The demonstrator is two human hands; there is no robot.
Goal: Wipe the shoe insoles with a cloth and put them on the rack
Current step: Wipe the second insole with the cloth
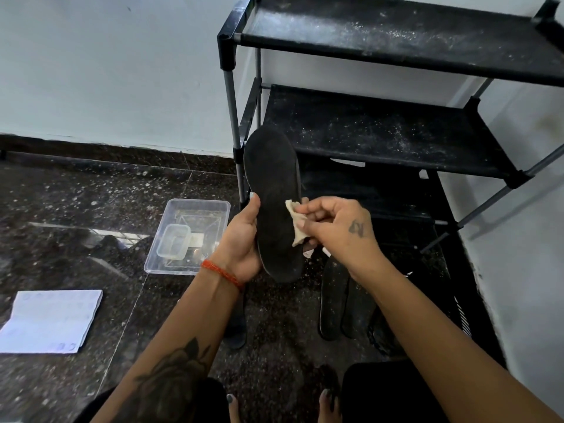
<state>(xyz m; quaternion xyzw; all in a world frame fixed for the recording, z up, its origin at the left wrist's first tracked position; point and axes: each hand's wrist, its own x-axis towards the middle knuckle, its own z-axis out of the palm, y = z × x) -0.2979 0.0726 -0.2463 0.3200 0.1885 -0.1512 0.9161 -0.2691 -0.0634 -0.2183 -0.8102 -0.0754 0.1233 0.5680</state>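
The left hand (241, 242) holds a black insole (274, 203) upright in front of the rack (381, 132), fingers closed around its edge, while the right hand (338, 227) pinches a beige cloth (294, 221) against it.

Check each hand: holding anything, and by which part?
Left hand grips the black insole by its lower half near the heel, thumb along its left edge. Right hand pinches the beige cloth in its fingers, against the insole.
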